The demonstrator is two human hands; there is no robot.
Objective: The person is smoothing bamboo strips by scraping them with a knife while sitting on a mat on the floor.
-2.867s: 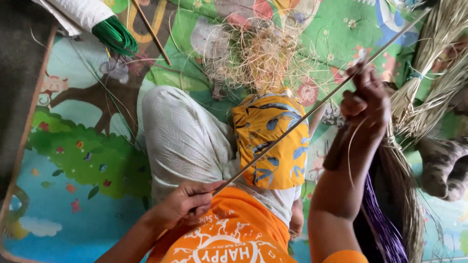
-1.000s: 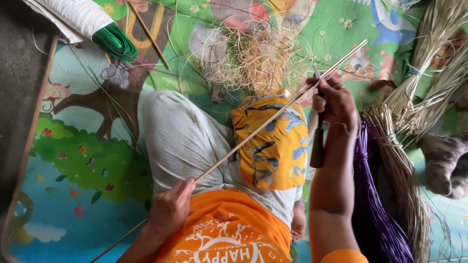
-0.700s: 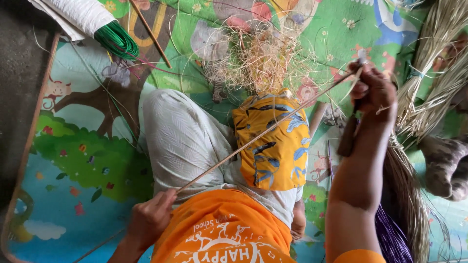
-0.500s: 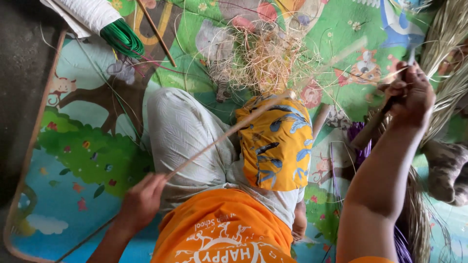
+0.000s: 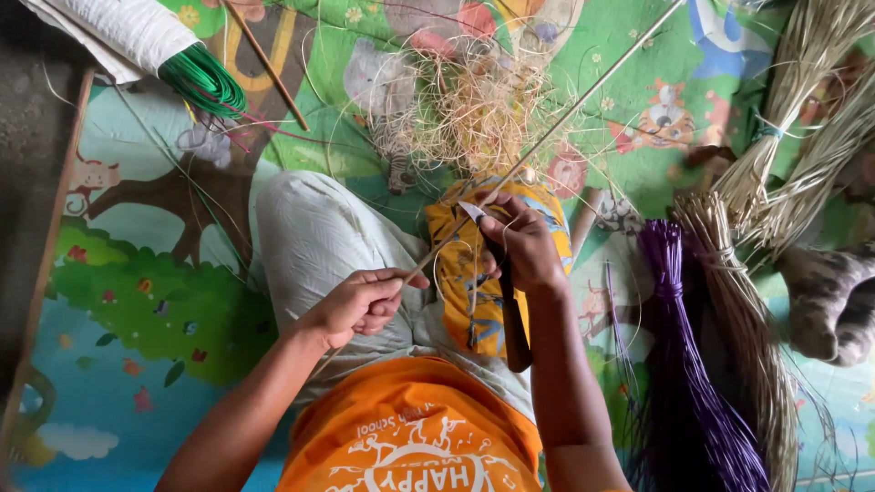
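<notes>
**Knife blade set against a thin cane over the lap**

The left hand point(image 5: 360, 302) is closed around the near end of a long thin cane point(image 5: 565, 118), fingers curled and thumb pressing it from above, just over the pale trouser leg point(image 5: 319, 246). The right hand point(image 5: 519, 244) is closed around a knife point(image 5: 476, 213); its short pale blade sticks out past the thumb and touches the cane close to the left hand, while the dark handle runs down below the wrist. From the two hands the cane slants up and to the right, crosses the mat point(image 5: 164, 319) and leaves the picture at the top edge.

Under the right hand a yellow cloth point(image 5: 474, 310) with blue marks lies over the knee. Just beyond it sits a loose heap of pale shavings point(image 5: 474, 109). To the right lie a purple fibre bundle point(image 5: 684, 364) and, beside it, tan straw bundles point(image 5: 784, 182) tied near their ends. At the upper left a coil of green wire point(image 5: 205, 82) rests against a white roll point(image 5: 118, 32), with a brown stick point(image 5: 269, 66) near them. An orange shirt point(image 5: 410, 437) fills the bottom edge.
</notes>
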